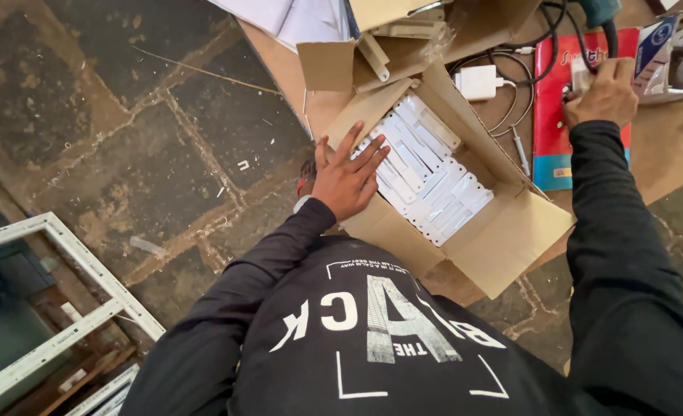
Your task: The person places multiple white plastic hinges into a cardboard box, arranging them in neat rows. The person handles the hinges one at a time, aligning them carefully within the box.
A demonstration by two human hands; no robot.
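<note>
My left hand point(349, 176) lies with fingers spread on the near edge of an open cardboard box point(503, 239), touching the white plastic parts point(430, 173) stacked in rows inside it. My right hand point(605, 92) reaches to the far right of the table and closes around a small object on a red booklet point(551, 100); what it grips is mostly hidden by the fingers. Both arms wear black sleeves.
A second open cardboard box point(334, 65) with pale strips stands behind the first. A white charger point(478, 81) with black cables lies on the wooden table point(665, 146). A white window frame point(72, 254) lies on the stone floor at left.
</note>
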